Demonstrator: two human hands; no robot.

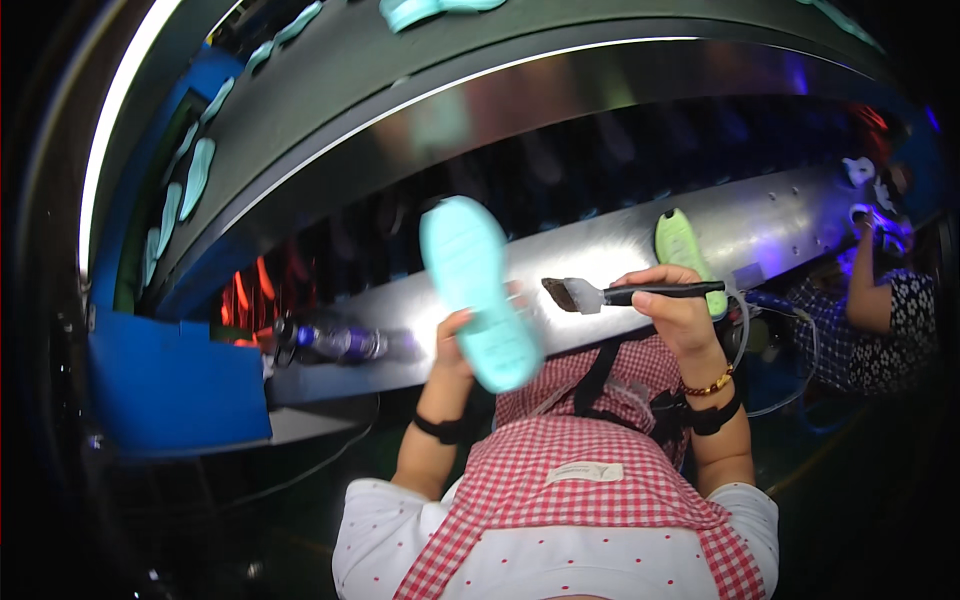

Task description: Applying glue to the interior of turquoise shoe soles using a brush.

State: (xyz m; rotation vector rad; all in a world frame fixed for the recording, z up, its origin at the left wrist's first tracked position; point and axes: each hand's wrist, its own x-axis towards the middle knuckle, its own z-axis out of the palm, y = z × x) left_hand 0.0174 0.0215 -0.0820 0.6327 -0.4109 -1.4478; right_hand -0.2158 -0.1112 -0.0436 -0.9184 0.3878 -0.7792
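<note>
The left hand [452, 335] gripped a turquoise shoe sole [478, 295] upright from behind, fingers wrapped around it. Just right, the right hand [675, 305] clasped a brush [630, 294], bristles pointing left toward the sole.

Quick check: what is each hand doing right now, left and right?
Left hand: closed on a light blue shoe sole, held upright.
Right hand: closed on the black handle of a brush, bristles pointing toward the sole.

Mint-green shoe sole [477, 292]: held up off the line, long axis near vertical, tilted slightly, flat face toward camera. Brush [634, 294]: black handle, metal ferrule, dark bristles; lies horizontal, bristles pointing at the sole, just beside it, not touching.
</note>
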